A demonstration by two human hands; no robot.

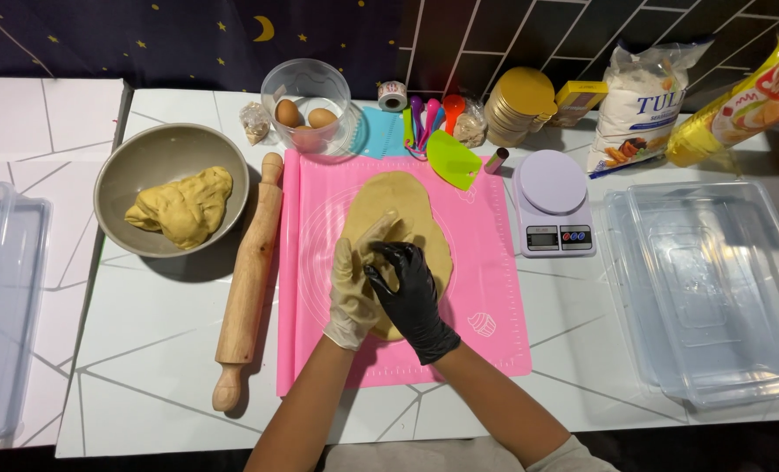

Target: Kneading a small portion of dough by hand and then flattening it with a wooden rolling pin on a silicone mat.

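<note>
A flat oval sheet of yellow dough (407, 205) lies on a pink silicone mat (485, 288). Both my hands rest on the dough's near half. My left hand (354, 288), in a pale translucent glove, lies with its fingers stretched out over the dough. My right hand (407, 293), in a black glove, sits just beside it with curled fingers pressing down at the dough's middle. The fingertips of both hands meet there. Whether anything small is under the black fingers is hidden.
A wooden rolling pin (248, 280) lies left of the mat, beside a grey bowl (131, 170) holding a dough lump (184, 205). Behind are a glass bowl of eggs (306, 114), coloured spoons, a green scraper (452, 159), a lilac scale (553, 201), flour bags and clear plastic boxes (713, 288) at both sides.
</note>
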